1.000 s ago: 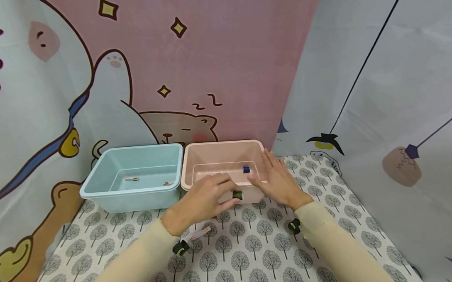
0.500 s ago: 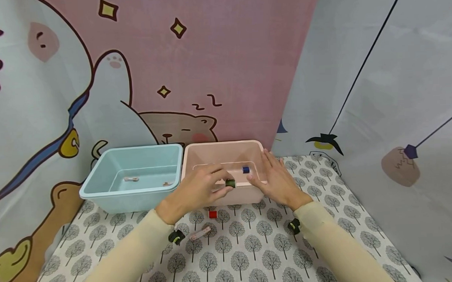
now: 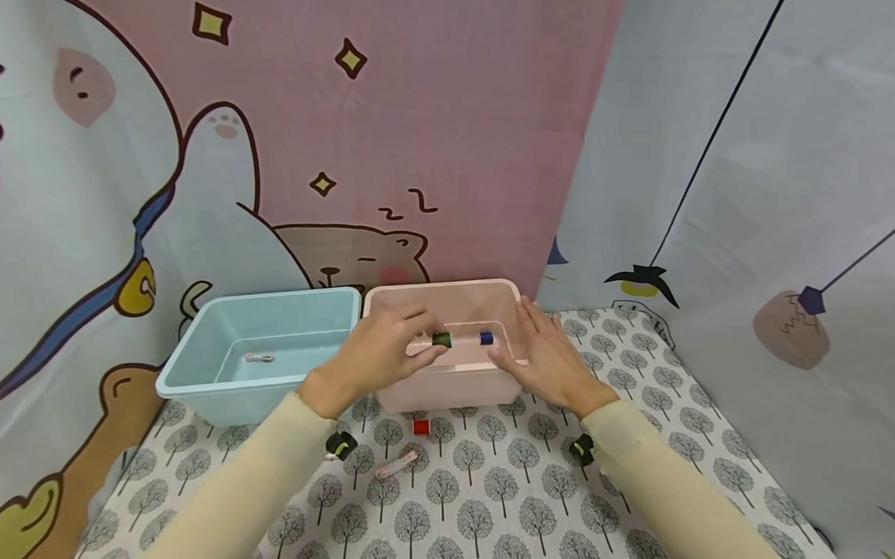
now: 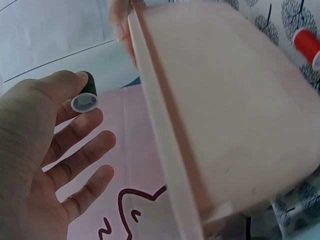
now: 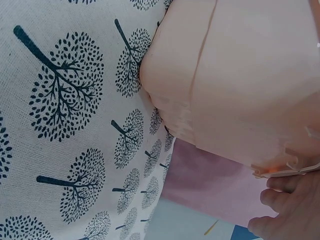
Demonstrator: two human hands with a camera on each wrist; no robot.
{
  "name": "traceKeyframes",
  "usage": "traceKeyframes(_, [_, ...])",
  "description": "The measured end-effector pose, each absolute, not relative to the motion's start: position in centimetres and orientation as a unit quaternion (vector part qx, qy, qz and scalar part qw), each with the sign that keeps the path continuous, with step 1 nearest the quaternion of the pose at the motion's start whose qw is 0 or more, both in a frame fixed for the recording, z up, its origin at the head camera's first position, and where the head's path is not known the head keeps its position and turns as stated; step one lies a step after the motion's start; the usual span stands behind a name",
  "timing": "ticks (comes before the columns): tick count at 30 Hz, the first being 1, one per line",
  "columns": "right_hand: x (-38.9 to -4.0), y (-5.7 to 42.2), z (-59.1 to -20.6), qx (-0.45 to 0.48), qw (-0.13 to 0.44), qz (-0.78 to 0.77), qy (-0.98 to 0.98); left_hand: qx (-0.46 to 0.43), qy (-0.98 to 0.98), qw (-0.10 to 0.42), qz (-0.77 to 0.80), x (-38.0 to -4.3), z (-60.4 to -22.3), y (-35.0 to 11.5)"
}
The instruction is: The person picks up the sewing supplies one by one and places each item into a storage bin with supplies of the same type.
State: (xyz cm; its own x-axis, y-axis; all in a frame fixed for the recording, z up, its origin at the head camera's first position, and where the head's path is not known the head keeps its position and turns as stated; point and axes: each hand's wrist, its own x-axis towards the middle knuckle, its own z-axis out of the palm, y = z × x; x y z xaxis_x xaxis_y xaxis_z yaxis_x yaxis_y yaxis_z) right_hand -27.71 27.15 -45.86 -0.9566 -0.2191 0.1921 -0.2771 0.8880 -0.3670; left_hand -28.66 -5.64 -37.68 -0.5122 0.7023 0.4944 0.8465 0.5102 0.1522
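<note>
Now we've L fingers (image 3: 421,322) pinching green spool (image 3: 441,340) over pink bin (image 3: 451,388), R fingers (image 3: 538,319) straight vs. its side; prob. best release low.

A small letter Z (image 3: 390,213) and, to its right, a larger Z (image 3: 420,201) can be read on the pink wall cloth (image 3: 449,107), both above the drawn bear (image 3: 353,246).

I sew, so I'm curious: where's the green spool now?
In the head view, the left hand pinches the green spool over the pink tub, just left of the blue spool.
</note>
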Motion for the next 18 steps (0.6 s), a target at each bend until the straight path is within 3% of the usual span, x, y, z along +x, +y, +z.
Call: traceKeyframes(18, [-27.7,27.2,-45.8,0.129,0.077,0.198,-0.969,-0.415,-0.885,0.149,-0.151,-32.0,-35.3,-6.2])
